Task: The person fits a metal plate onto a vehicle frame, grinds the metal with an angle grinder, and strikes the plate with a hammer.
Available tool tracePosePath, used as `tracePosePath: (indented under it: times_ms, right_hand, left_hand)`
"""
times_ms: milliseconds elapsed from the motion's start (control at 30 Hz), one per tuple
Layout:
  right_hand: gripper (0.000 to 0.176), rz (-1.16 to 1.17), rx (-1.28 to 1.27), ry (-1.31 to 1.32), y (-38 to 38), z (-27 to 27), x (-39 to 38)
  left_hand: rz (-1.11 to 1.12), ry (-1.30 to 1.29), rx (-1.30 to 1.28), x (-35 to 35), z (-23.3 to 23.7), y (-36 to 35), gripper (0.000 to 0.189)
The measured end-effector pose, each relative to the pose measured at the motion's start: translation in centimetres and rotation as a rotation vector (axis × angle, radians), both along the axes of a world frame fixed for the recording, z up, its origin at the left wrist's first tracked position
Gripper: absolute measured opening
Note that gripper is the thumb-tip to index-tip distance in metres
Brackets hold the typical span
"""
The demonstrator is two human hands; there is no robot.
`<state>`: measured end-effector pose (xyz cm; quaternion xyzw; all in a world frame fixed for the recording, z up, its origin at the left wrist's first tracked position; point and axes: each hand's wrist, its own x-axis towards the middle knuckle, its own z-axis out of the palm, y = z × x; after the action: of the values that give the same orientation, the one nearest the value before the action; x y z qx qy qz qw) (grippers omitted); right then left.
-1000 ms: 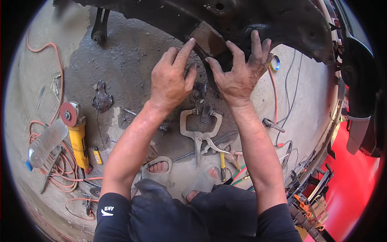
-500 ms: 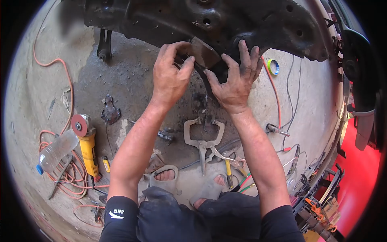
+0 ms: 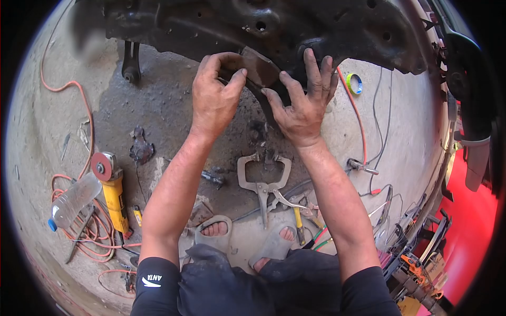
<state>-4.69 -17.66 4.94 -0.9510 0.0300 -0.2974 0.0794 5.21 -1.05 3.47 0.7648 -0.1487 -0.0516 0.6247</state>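
A large black metal part (image 3: 211, 31), like a vehicle subframe, spans the top of the head view. Against its near edge lies a small brownish metal plate (image 3: 259, 67). My left hand (image 3: 213, 102) has its fingers curled at the plate's left end, with the thumb by the lower edge; part of this grip is hidden. Beside the plate's right end, my right hand (image 3: 302, 108) rests with fingers spread on the black part, its thumb and index near the plate's corner.
A locking C-clamp (image 3: 263, 184) lies on the floor near my feet. To the left are a yellow angle grinder (image 3: 113, 195), a water bottle (image 3: 76, 200) and an orange cord (image 3: 87, 105). Tape (image 3: 354, 84) and cables lie right, near a red surface (image 3: 472, 226).
The view has shifted slightly, so the black part sits a little higher and further left. Both hands keep nearly the same places at the plate.
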Motion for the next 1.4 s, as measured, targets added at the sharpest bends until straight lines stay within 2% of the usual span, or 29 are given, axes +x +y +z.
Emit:
tracePosePath:
  times_ms: [167, 367, 400, 600, 700, 1067, 1400]
  right_hand:
    - [0.034, 0.008, -0.061, -0.011, -0.7, -0.2, -0.3]
    - [0.032, -0.008, 0.104, -0.064, -0.5, -0.3, -0.1]
    - [0.025, -0.01, 0.121, -0.069, -0.2, 0.1, 0.0]
    - [0.013, -0.017, 0.033, -0.076, -0.4, -0.2, 0.0]
    - [0.014, -0.035, 0.093, -0.085, -0.2, -0.3, 0.1]
    - [0.017, -0.043, -0.031, -0.068, 0.2, 0.0, 0.1]
    - [0.029, 0.048, -0.065, 0.026, -1.2, 0.4, -0.7]
  left_hand:
    - [0.004, 0.01, 0.001, 0.0, 0.5, 0.0, 0.025]
    - [-0.005, -0.014, -0.001, 0.4, 0.0, 0.3, 0.026]
    - [-0.005, -0.01, -0.004, 0.3, 0.1, 0.2, 0.026]
    - [0.016, 0.034, -0.057, 0.2, 0.2, 0.0, 0.023]
    - [-0.009, 0.006, -0.02, 0.4, 0.1, 0.2, 0.026]
    - [-0.004, -0.039, -0.068, 0.9, -1.1, 0.3, 0.023]
    - [0.048, -0.031, -0.038, 0.7, -1.8, 1.3, 0.024]
